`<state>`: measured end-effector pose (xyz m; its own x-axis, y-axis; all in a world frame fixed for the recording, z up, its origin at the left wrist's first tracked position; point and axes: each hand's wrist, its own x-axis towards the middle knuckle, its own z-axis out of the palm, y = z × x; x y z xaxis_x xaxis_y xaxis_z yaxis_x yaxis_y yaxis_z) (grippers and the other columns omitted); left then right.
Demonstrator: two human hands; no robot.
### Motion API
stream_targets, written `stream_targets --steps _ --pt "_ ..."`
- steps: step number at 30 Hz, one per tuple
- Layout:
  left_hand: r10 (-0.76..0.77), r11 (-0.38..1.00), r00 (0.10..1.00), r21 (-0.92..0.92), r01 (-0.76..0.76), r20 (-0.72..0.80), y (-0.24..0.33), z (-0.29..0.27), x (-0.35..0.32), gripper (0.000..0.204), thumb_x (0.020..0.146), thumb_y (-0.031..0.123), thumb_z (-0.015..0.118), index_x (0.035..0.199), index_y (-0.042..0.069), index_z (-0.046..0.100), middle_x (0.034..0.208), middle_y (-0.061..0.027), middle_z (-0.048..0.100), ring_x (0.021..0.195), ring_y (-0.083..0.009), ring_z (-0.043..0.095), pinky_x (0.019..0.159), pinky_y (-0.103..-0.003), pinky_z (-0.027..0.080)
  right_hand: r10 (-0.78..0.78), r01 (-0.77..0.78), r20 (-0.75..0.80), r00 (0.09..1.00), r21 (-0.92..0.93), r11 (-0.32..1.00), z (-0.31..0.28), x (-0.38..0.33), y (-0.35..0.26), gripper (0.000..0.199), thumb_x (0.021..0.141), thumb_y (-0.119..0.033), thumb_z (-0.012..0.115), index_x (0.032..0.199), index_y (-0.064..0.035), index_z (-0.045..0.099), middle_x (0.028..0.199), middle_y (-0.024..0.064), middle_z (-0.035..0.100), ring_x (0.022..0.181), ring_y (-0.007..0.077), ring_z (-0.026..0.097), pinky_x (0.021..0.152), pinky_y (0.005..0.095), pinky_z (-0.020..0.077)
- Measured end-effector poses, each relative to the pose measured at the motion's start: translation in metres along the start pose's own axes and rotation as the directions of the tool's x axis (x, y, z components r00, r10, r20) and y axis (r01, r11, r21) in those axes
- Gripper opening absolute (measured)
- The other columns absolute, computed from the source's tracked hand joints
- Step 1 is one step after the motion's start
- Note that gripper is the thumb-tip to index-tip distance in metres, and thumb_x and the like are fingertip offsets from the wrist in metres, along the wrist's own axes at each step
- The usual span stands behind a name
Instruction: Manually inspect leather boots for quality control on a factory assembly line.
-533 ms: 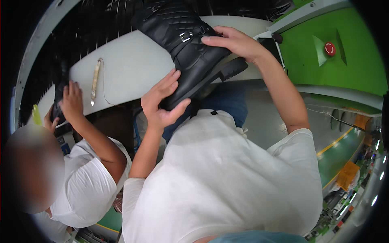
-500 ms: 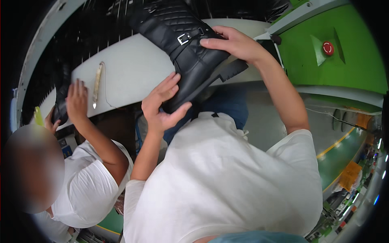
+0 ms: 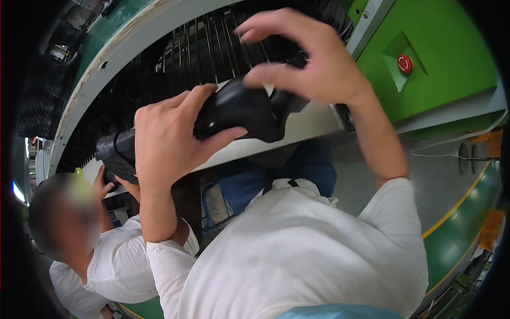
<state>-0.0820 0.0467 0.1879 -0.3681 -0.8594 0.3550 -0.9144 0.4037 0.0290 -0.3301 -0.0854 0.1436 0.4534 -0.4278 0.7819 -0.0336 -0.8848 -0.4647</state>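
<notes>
A black leather boot (image 3: 234, 109) lies tilted over the white work ledge, partly covered by my hands. My left hand (image 3: 167, 130) is closed round it, thumb on the near side and fingers over the far side. Blurred by motion, my right hand (image 3: 319, 64) hovers over the boot's right part with thumb and fingers spread; nothing shows between them. Whether its thumb touches the leather, I cannot tell. Beyond my left wrist is a black strapped boot part (image 3: 117, 151), and whether it belongs to the same boot is unclear.
A co-worker in a white shirt (image 3: 122, 260) sits at my left, a hand (image 3: 102, 183) at black footwear. Thin metal rods (image 3: 212, 45) stand behind the ledge (image 3: 319, 119). On the right, a green machine panel (image 3: 451, 69) carries a red button (image 3: 405, 64).
The boot has been turned and lowered, its buckle out of sight. My left hand has moved onto its left part; my right hand has let go and lifted. The view has shifted.
</notes>
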Motion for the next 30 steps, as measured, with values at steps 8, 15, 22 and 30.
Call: stream_targets --steps 8,15,22,30 --pt "0.041 0.996 0.998 -0.077 -0.036 0.056 0.000 0.004 0.003 0.068 0.075 0.052 0.098 0.112 -0.001 0.076 0.081 -0.0154 0.072 0.071 -0.0357 0.075 0.066 -0.037 0.057 0.454 -0.264 -0.248 0.856 0.546 0.795 0.070 -0.083 0.009 0.054 0.116 -0.054 0.054 0.137 -0.0053 0.064 0.109 0.0074 0.066 0.100 0.0144 0.063 0.093 0.0307 0.0506" --pt "0.062 0.996 0.992 -0.076 -0.053 0.112 -0.001 0.004 0.012 0.070 0.076 0.053 0.097 0.113 -0.003 0.076 0.076 -0.0142 0.071 0.068 -0.0351 0.073 0.063 -0.038 0.056 0.412 -0.291 -0.241 0.879 0.414 0.863 0.076 -0.067 0.004 0.070 0.117 -0.065 0.039 0.136 -0.0021 0.063 0.112 0.0064 0.068 0.100 0.0127 0.061 0.093 0.0292 0.0506" --pt "0.068 0.994 0.994 -0.090 -0.059 0.091 -0.001 0.008 0.018 0.070 0.076 0.053 0.097 0.113 -0.002 0.076 0.074 -0.0142 0.069 0.065 -0.0347 0.072 0.062 -0.038 0.055 0.555 -0.431 -0.138 0.821 0.489 0.758 0.071 -0.070 0.003 0.053 0.117 -0.046 0.043 0.128 -0.0016 0.067 0.099 0.0033 0.071 0.089 0.0093 0.063 0.084 0.0261 0.0505" --pt "0.070 0.993 0.993 -0.097 -0.061 0.094 -0.005 0.013 0.029 0.070 0.076 0.054 0.097 0.112 -0.002 0.076 0.072 -0.0133 0.069 0.063 -0.0341 0.071 0.060 -0.038 0.054 0.446 -0.259 -0.269 0.854 0.525 0.811 0.078 -0.066 0.017 0.035 0.115 -0.033 0.054 0.120 -0.0021 0.070 0.069 -0.0040 0.054 0.065 0.0047 0.047 0.061 0.0266 0.0383"
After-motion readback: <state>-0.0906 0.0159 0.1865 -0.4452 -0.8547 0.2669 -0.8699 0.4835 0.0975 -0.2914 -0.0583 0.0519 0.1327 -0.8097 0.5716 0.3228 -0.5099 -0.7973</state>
